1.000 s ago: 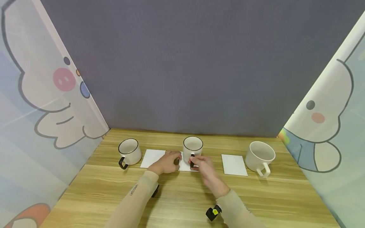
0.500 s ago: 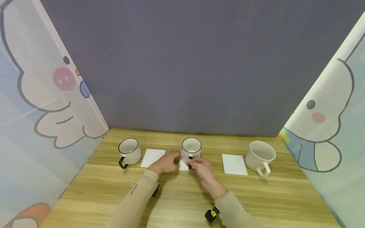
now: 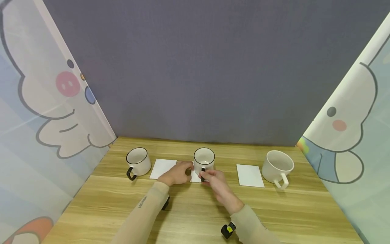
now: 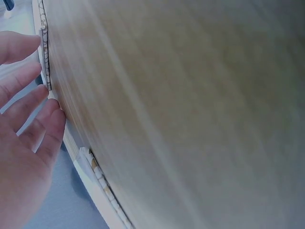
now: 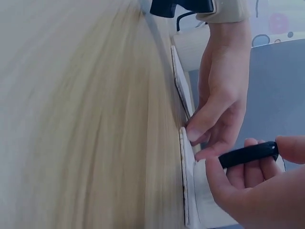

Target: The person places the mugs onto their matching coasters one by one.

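In the head view a white mug with a black rim [image 3: 204, 157] stands upright over the middle white square tile [image 3: 195, 177]. My right hand [image 3: 217, 184] pinches its black handle [image 3: 203, 173] between thumb and fingers; the right wrist view shows this handle [image 5: 250, 153] in the grip. My left hand [image 3: 178, 173] lies at the left edge of the middle tile, fingers loosely bent and spread. In the right wrist view the left thumb touches, or nearly touches, that tile's edge [image 5: 187, 167]. The left wrist view shows the left hand [image 4: 28, 119] holding nothing.
A second black-rimmed mug [image 3: 140, 166] stands at the left beside a white tile [image 3: 162, 168]. At the right, a wider all-white mug [image 3: 275, 171] stands beside another tile [image 3: 250, 176]. A grey partition [image 3: 195, 74] rises behind the wooden table [image 3: 189, 217].
The middle mug and my right hand have shifted slightly left, mostly in the first half second. The left hand and the other mugs stay in place.
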`<action>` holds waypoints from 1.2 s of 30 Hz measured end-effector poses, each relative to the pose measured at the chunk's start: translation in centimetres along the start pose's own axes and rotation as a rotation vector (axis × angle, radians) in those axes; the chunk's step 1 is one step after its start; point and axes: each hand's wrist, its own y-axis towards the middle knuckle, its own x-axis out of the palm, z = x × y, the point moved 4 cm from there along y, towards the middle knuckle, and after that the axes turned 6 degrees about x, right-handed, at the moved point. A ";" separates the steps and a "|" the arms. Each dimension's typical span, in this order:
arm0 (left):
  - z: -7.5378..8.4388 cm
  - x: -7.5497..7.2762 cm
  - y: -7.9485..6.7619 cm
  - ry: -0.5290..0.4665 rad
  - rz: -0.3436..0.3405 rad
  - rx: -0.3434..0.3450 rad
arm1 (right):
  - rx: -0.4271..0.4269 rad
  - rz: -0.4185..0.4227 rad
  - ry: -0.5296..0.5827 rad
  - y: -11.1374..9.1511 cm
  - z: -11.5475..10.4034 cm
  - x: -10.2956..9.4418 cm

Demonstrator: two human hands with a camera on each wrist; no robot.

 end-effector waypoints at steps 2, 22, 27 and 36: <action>0.0 0.0 0.0 -0.002 -0.001 0.000 | -0.004 -0.009 -0.036 -0.1 -0.1 -0.1; -0.1 0.1 0.2 0.005 0.011 0.035 | -0.116 -0.036 -0.436 -1.0 -2.2 -2.9; -0.2 0.1 0.2 0.004 0.004 0.027 | -0.180 -0.007 -0.633 -1.5 -3.5 -3.7; 0.0 0.0 0.2 0.016 0.003 0.058 | -0.254 0.080 -0.804 -2.3 -5.4 -5.4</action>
